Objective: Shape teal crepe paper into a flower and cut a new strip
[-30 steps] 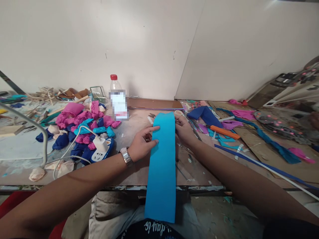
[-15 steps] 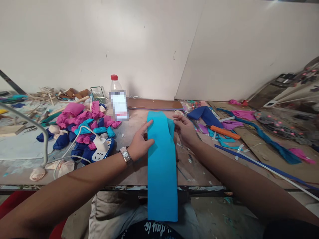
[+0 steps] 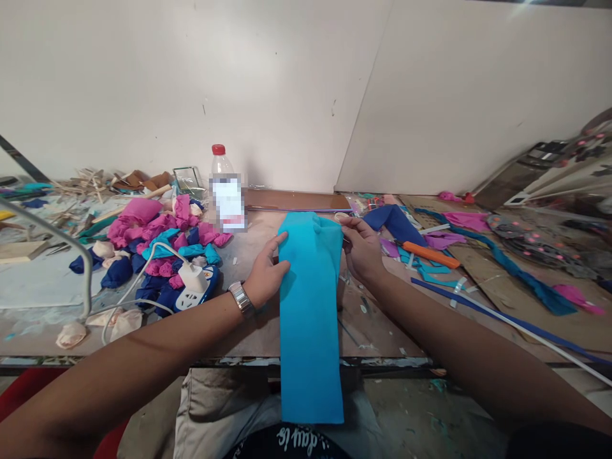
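A long bright blue strip (image 3: 310, 319), crepe paper or thin cloth by its look, runs from the table over its front edge towards my lap. My left hand (image 3: 264, 273) holds its left edge near the far end, with the fingers behind and the thumb at the edge. At the far right corner my right hand (image 3: 366, 252) pinches the strip between thumb and fingers. Small creases gather at the far end, between the hands. A thin cream ring (image 3: 340, 217) shows beside my right fingertips; whether they touch it I cannot tell.
To the left lie crumpled pink and blue bundles (image 3: 143, 220) and a power strip (image 3: 196, 296) with a white plug and cable. A red-capped bottle (image 3: 222, 166) stands behind. An orange cutter (image 3: 430, 254), blue scraps and cardboard (image 3: 497, 287) are on the right.
The strip's far right part, folded under before, is now spread out to the right with creases on top. My right hand has shifted slightly right; the left stays nearly in place.
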